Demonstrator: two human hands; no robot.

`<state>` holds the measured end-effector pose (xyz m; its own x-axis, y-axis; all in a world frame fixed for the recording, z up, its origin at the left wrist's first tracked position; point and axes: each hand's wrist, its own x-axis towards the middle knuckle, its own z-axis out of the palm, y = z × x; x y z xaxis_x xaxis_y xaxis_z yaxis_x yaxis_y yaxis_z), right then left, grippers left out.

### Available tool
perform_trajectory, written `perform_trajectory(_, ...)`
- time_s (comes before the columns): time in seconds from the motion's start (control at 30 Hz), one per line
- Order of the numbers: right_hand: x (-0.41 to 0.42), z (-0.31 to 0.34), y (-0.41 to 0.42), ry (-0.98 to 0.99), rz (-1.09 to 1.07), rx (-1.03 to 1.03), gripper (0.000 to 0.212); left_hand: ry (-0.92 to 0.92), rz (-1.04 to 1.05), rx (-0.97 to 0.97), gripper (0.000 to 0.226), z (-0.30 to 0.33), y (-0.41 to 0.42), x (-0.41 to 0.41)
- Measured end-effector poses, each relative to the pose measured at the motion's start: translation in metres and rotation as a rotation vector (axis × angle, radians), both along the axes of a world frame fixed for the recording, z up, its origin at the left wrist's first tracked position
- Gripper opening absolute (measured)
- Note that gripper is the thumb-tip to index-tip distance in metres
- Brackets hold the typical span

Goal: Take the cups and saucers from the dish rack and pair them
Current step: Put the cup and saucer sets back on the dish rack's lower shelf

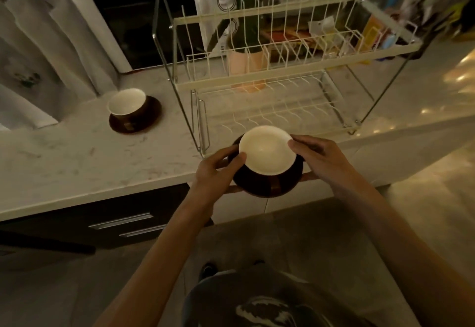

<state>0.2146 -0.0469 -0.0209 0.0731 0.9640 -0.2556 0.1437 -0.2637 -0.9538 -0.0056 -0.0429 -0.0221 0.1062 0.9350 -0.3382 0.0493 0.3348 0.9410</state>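
Left hand (214, 170) curled around left rim of dark saucer (270, 185), thumb touching cup (266, 149) edge. Right hand (321, 158) curled on right side, thumb on cup rim, fingers under saucer. Cup sits on saucer between both hands, at counter (77, 162) edge. Dish rack (270, 69) just beyond hands. Second cup (127, 101) on second saucer (136, 118) well left of left hand.

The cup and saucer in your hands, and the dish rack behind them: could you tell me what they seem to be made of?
The cup looks like glazed ceramic: smooth cream inside, dark brown outside, soft sheen. The saucer matches it, dark and glossy, probably the same ware. The dish rack appears to be thin metal wire with a cream coating, on bare shiny metal legs.
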Motion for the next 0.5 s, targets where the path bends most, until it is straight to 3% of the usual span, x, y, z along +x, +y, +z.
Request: perform_trajectory(0.5, 0.048, 0.012, 0.076, -0.075, -0.229, 0.008, 0.027, -0.034, 0.002, -0.022, 0.037, 0.008, 0.084, 0.069)
